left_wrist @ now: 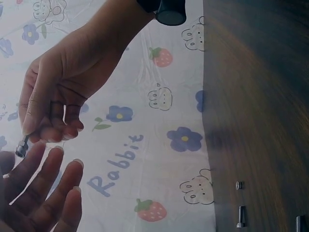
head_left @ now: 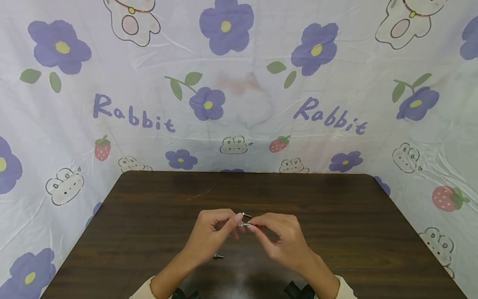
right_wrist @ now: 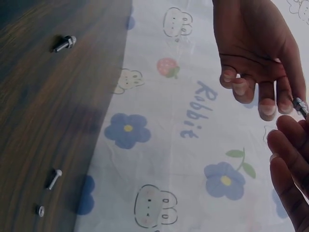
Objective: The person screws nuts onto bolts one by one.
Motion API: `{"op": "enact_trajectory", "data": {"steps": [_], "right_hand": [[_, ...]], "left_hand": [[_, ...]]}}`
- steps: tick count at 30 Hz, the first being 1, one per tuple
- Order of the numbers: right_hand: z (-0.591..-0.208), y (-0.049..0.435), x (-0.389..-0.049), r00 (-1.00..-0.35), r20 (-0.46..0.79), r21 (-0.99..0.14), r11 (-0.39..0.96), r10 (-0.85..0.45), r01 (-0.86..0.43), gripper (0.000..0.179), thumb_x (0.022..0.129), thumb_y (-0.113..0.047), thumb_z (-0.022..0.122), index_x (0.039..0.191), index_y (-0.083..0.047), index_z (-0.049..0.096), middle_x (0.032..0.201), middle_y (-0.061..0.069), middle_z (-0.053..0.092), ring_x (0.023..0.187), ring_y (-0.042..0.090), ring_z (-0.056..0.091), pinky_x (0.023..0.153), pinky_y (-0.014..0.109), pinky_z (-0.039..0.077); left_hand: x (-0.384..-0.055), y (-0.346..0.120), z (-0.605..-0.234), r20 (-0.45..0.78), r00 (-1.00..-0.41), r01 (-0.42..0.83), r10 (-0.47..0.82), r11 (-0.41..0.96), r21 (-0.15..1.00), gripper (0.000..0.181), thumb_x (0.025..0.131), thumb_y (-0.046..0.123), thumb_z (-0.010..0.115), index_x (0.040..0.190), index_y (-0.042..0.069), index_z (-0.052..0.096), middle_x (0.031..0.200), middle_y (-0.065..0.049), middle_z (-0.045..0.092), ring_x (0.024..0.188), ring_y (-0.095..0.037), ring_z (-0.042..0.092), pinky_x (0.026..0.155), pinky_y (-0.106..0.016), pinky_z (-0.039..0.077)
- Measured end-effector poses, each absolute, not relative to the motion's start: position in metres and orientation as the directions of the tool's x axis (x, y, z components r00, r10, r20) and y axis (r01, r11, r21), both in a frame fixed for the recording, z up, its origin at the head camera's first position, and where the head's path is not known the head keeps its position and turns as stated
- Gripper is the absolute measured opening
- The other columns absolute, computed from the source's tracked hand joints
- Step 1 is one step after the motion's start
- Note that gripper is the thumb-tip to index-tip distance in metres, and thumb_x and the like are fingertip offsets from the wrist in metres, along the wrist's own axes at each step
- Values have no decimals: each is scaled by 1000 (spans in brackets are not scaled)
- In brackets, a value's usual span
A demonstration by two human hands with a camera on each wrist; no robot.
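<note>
A small metal bolt [head_left: 244, 224] with a nut on it is held between the two hands above the table. My left hand [head_left: 210, 232] pinches the bolt's thicker end with thumb and index finger. From the other side my right hand [head_left: 281, 234] pinches the thin shank. The left wrist view shows the bolt [left_wrist: 21, 146] pointing down from the right fingertips [left_wrist: 30, 126], with the left hand [left_wrist: 38, 203] below. In the right wrist view its nut [right_wrist: 299, 104] is at the left fingertips, and the right hand [right_wrist: 292, 169] appears at the lower right edge.
On the dark wooden table [head_left: 149, 216] lies a bolt with a nut on it [head_left: 218, 256], near my left wrist. A loose bolt [right_wrist: 55, 179] and a small nut [right_wrist: 40, 210] lie farther back. A patterned cloth [head_left: 239, 124] hangs behind the table.
</note>
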State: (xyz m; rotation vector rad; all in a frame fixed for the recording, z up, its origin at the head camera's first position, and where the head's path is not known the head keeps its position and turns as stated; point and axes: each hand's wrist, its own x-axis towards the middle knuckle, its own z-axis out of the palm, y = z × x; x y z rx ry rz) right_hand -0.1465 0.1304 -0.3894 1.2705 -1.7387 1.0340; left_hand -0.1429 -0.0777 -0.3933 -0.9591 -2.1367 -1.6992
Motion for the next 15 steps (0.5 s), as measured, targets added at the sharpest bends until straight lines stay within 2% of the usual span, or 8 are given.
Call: {"op": "enact_trajectory", "data": {"steps": [3, 5, 7, 11, 15], "right_hand": [[-388, 131, -147, -243, 901, -182, 194, -361, -964, 19, 102, -16, 65, 94, -1, 73, 83, 8, 75, 71, 18, 73, 65, 25, 60], [-387, 132, -147, -246, 902, -185, 199, -354, -962, 19, 102, -16, 65, 94, -1, 73, 83, 8, 75, 71, 18, 73, 65, 25, 60], [-387, 133, -147, -254, 900, -194, 198, -353, -961, 19, 102, -15, 65, 94, 0, 73, 83, 9, 75, 71, 18, 73, 65, 24, 59], [-387, 134, -148, -256, 897, -195, 196, -361, -961, 18, 101, -15, 65, 94, -1, 73, 83, 9, 75, 71, 18, 73, 65, 24, 59], [-388, 134, -149, -249, 897, -187, 196, -364, -963, 18, 102, -15, 65, 95, -1, 73, 83, 8, 74, 70, 16, 72, 62, 25, 59]], "left_hand": [[-143, -78, -393, 563, -758, 620, 331, 94, 779, 17, 102, 11, 63, 93, 15, 77, 73, 4, 71, 59, -12, 66, 53, -28, 53], [-143, -78, -393, 577, -751, 628, 322, 79, 774, 11, 97, 9, 69, 102, 15, 77, 79, 3, 73, 60, -12, 67, 55, -29, 56], [-143, -79, -393, 604, -732, 651, 314, 61, 757, 16, 92, 8, 75, 107, 13, 77, 83, 0, 75, 59, -11, 68, 54, -31, 57], [-143, -79, -393, 648, -698, 688, 303, 36, 725, 15, 88, 7, 79, 103, 9, 78, 86, -4, 76, 60, -13, 69, 54, -34, 59], [-143, -80, -393, 638, -703, 679, 314, 28, 734, 12, 91, 7, 77, 103, 7, 77, 86, -4, 76, 60, -18, 69, 56, -35, 59]]}}
